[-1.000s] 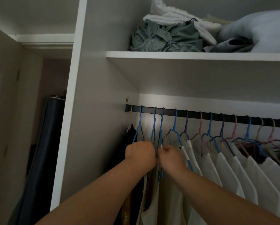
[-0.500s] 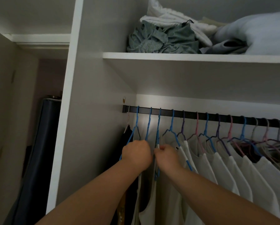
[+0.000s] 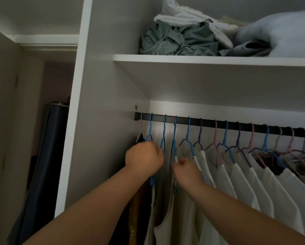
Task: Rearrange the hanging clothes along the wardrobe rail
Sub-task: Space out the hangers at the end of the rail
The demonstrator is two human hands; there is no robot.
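A black rail (image 3: 208, 122) runs across the wardrobe with several blue, purple and pink hangers on it. Most carry white tops (image 3: 254, 190). My left hand (image 3: 144, 160) is curled round the leftmost blue hangers (image 3: 150, 131) near the rail's left end. My right hand (image 3: 187, 170) pinches the shoulder of the third blue hanger (image 3: 174, 138), which holds a pale sleeveless top (image 3: 167, 228). A narrow gap separates the two hands. A dark garment (image 3: 140, 139) hangs at the far left, mostly hidden behind my left arm.
A white shelf (image 3: 210, 60) above the rail holds a crumpled green garment (image 3: 178, 40), white towels and a pale blue blanket (image 3: 279, 32). The wardrobe's white side panel (image 3: 102, 138) stands left of the rail. A dark upright object (image 3: 42, 165) leans outside it.
My hands have drawn apart: the left one moved left with its hangers, opening a gap between the hanger groups. The camera view shifted slightly.
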